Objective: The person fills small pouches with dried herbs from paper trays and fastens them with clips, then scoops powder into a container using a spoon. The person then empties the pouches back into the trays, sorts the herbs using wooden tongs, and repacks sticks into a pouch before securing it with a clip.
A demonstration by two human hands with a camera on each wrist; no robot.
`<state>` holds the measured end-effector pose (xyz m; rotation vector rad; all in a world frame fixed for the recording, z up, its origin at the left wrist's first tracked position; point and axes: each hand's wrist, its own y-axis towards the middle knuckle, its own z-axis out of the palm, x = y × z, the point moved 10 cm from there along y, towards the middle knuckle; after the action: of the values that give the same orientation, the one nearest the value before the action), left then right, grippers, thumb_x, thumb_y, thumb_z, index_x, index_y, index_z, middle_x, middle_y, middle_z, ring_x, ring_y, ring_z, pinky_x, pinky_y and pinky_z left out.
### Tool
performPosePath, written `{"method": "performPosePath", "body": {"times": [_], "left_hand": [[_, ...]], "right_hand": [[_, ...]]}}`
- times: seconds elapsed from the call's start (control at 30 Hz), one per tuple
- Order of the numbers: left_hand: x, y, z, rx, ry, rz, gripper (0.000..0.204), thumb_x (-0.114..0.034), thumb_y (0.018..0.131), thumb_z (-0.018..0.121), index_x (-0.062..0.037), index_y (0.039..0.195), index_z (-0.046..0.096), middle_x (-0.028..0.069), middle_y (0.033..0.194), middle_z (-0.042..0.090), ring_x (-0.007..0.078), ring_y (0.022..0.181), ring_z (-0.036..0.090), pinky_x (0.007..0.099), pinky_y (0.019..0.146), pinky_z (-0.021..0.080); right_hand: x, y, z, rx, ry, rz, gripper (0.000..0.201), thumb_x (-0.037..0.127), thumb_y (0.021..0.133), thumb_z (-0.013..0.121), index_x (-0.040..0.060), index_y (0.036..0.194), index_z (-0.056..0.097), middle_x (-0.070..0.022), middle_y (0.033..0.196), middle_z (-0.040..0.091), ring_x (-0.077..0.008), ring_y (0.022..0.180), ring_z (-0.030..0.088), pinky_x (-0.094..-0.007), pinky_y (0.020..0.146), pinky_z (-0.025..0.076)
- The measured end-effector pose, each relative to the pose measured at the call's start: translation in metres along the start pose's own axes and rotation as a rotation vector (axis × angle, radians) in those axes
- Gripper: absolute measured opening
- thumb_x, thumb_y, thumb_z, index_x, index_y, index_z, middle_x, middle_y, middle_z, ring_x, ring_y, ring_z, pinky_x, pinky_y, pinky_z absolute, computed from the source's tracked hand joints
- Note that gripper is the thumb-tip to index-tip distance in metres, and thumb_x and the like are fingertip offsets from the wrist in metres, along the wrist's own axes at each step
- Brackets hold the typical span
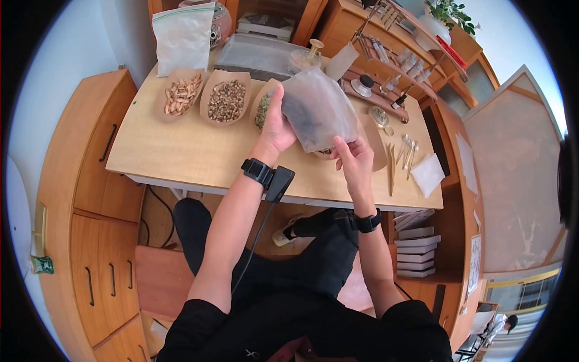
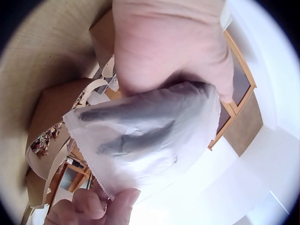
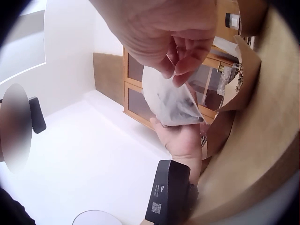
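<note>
A whitish, translucent paper bag (image 1: 322,111) is held up over the desk between both hands, with dark shapes showing through it. My left hand (image 1: 278,130) holds its left side, thumb raised along the edge and the other fingers hidden by the bag. At the lower right corner, my right hand (image 1: 354,158) pinches the bag between thumb and fingertips. The left wrist view shows the bag (image 2: 150,140) with crimped side edges and long dark shapes inside its outline. Behind and below it, paper trays of dried herbs are partly covered.
Left on the desk (image 1: 151,145) stand a tray of pale dried slices (image 1: 183,96), a tray of brown pieces (image 1: 225,101) and a zip bag (image 1: 184,39). To the right lie wooden tweezers (image 1: 392,169), small spoons (image 1: 412,158) and a white pouch (image 1: 427,175). A bottle rack (image 1: 392,66) stands behind.
</note>
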<state>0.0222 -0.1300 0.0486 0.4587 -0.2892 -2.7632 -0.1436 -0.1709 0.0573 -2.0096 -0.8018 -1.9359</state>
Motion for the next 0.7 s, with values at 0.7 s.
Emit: {"method": "performPosePath", "body": {"times": [0.7], "left_hand": [[0.014,0.002,0.000,0.037,0.170,-0.097,0.057,-0.022,0.083,0.077,-0.0096,0.131,0.049,0.0051,0.126,0.057,0.0207,0.118,0.054,0.0420,0.104,0.044]], "right_hand": [[0.023,-0.008,-0.022,-0.126,0.078,-0.168,0.017,0.017,0.094,0.066,0.0009,0.091,0.063,-0.0052,0.075,0.065,-0.0078,0.060,0.061,-0.0184,0.045,0.042]]}}
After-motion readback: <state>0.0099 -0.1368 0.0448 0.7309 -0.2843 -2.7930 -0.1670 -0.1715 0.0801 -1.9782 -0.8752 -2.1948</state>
